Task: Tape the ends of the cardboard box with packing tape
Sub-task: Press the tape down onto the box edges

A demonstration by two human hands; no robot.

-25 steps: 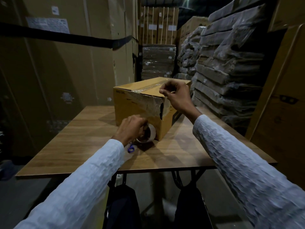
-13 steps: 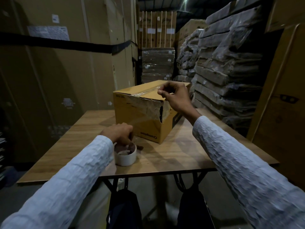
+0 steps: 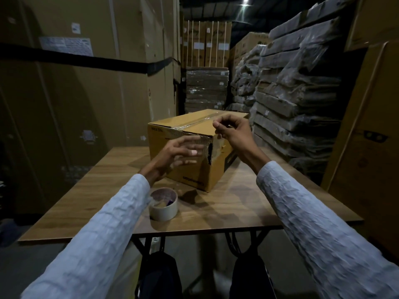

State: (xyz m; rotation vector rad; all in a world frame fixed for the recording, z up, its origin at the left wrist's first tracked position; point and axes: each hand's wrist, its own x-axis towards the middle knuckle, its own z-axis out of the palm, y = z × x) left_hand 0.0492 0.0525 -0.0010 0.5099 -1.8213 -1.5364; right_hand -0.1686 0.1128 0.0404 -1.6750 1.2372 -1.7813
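Note:
A yellow-brown cardboard box (image 3: 183, 167) stands on the wooden table (image 3: 248, 203), with clear tape along its top seam and torn, crumpled tape at its near upper corner. My left hand (image 3: 181, 154) hovers, blurred, in front of the box's near face with fingers spread and nothing in it. My right hand (image 3: 233, 132) is above the box's near right top corner, fingers curled and thumb close to forefinger; I see nothing between them. The roll of packing tape (image 3: 164, 205) lies flat on the table by my left sleeve, apart from both hands.
Tall cardboard cartons (image 3: 75, 104) wall the left side. Wrapped flat packs (image 3: 298, 93) are stacked on the right behind the table. Another carton (image 3: 371, 147) stands at the far right. Two dark bags (image 3: 159, 275) hang under the table's front edge.
My left hand set the tape roll down on the table, let go and rose toward the box's near face. My right hand lifted slightly off the top edge.

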